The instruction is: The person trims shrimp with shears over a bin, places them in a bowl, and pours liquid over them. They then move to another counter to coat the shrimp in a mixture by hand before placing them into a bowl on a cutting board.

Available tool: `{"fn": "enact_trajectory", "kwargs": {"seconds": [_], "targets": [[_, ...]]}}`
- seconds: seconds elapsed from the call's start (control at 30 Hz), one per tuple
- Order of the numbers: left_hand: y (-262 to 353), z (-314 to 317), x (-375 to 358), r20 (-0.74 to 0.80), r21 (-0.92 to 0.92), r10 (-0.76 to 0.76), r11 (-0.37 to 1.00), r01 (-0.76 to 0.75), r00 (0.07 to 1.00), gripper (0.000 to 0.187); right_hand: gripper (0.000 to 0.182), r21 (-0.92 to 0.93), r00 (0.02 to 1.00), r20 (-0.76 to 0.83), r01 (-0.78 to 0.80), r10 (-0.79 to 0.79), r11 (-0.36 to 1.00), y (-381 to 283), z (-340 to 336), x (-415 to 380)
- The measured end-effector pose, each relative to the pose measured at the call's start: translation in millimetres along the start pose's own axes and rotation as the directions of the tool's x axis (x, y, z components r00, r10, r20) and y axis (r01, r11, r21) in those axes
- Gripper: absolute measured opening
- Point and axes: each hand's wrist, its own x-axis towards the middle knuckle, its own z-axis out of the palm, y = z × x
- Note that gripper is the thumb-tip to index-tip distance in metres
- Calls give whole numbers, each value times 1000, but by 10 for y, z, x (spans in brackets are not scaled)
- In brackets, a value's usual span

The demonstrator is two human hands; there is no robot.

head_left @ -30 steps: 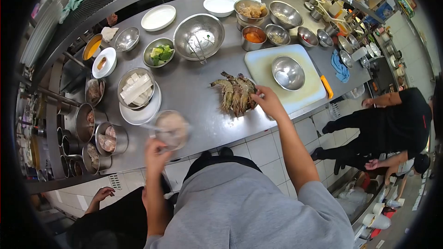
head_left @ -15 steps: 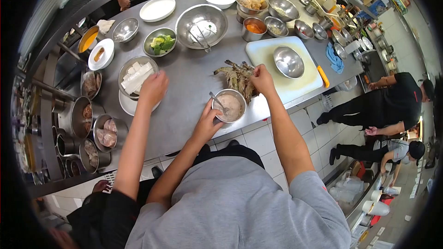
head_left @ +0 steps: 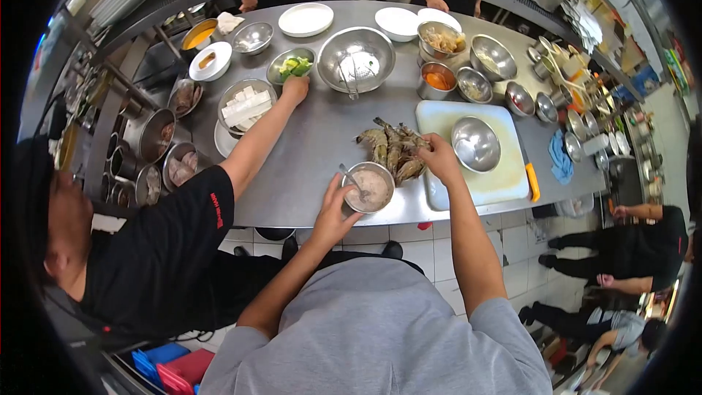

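Note:
A small metal bowl (head_left: 374, 189) of pale pinkish paste, with a spoon in it, is held by my left hand (head_left: 336, 212) near the table's front edge. My right hand (head_left: 441, 159) pinches at the right side of a pile of large raw shrimp (head_left: 393, 148), which lies behind the bowl. Whether one shrimp is between its fingertips is hard to make out. Right of the pile, a white cutting board (head_left: 486, 184) carries an upturned or empty metal bowl (head_left: 475, 144).
A co-worker in black (head_left: 168, 249) reaches from the left to a bowl of green vegetables (head_left: 294, 67). A bowl of white blocks (head_left: 247, 107) and a large metal bowl (head_left: 356, 59) stand behind. An orange-handled knife (head_left: 532, 182) lies at the board's right.
The view has shifted, showing more of the co-worker at left. The co-worker's hand has gone from the white blocks to the green vegetables. My hands stay by the paste bowl and shrimp.

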Motion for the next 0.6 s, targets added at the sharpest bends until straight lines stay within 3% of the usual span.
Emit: {"fn": "enact_trajectory", "kwargs": {"seconds": [0.07,0.17,0.2,0.23,0.33,0.4,0.43,0.5,0.53,0.57,0.6], "targets": [[402,-25,-34,-64,74,-47,996,52,997,64,41,105,1000,26,-2,0,994,88,-203,19],[997,37,8,-122,220,149,968,-120,981,69,41,198,988,89,105,-125,975,-18,-467,-50],[1145,108,77,-124,220,125,971,-95,984,69,41,234,975,119,157,-189,959,-75,-496,-92],[1257,178,162,-114,197,126,975,-102,985,71,42,391,960,152,161,-236,906,-119,-457,-123],[1485,322,312,-83,214,99,974,-79,992,72,45,377,913,327,110,-243,920,-505,-438,-366],[1423,408,294,-48,54,-77,995,80,996,67,45,432,886,407,26,-221,901,-587,-196,-515],[1349,435,250,-48,58,-78,995,81,996,67,45,473,855,481,-66,-195,879,-600,-102,-570],[1142,412,90,-141,-232,-185,961,149,973,57,44,476,835,529,-142,-153,868,-642,-22,-591],[1052,371,-28,-134,-232,-181,962,147,974,57,42,468,809,576,-215,-112,857,-658,11,-588],[964,324,-176,-57,-496,-451,787,367,891,49,35,216,874,331,296,-355,930,-449,245,-511],[904,280,-298,97,-695,-656,494,523,748,44,35,205,879,325,296,-350,933,-405,348,-482]]}}
